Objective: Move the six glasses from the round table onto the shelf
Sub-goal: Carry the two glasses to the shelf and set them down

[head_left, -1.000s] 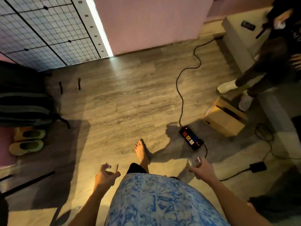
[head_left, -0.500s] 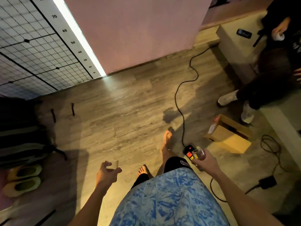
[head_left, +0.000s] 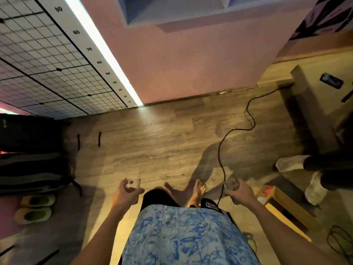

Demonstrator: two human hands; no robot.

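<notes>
I stand on a wooden floor facing a pink wall. My left hand grips a small clear glass held upright at waist height. My right hand is wrapped around a second clear glass, mostly hidden by my fingers. A white shelf with open compartments hangs on the pink wall at the top of the view. The round table is out of sight.
A black cable snakes across the floor ahead of my feet. A cardboard box lies at the right, beside another person's white shoes. Dark bags and yellow slippers sit at the left. A gridded panel leans at the upper left.
I have stepped forward and my view has tilted up, so the wall and shelf have come into sight. Both hands still carry their glasses, raised slightly.
</notes>
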